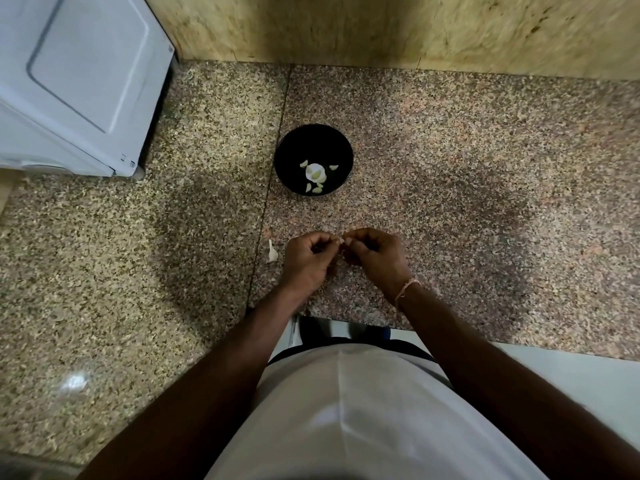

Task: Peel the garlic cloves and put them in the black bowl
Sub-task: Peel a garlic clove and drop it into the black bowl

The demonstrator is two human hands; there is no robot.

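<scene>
Tabletop [450,150]: speckled granite in two slabs, a dark seam running from the back wall toward the near edge, left of the bowl and hands.
Near edge: it steps back in front of the person, so the hands work just beyond a cut-in edge; the left slab reaches much nearer the camera.
Far edge: meets a yellowish stone wall [346,26].
Open room: broad bare granite right of the bowl and hands, and a wide stretch on the left slab.
Black bowl [341,142]: right of the seam, well beyond the hands, holding several pale peeled cloves [314,173].
Left hand [306,258]: fingers curled, pinching a small garlic clove [340,240] at the fingertips.
Right hand [375,254]: fingers curled, pinching the same clove from the other side; a thin band [407,289] circles the wrist.
Loose clove [273,251]: unpeeled, lying on the tabletop just left of the left hand, near the seam.
White appliance [76,81]: standing at the far left corner, well apart from the bowl.
</scene>
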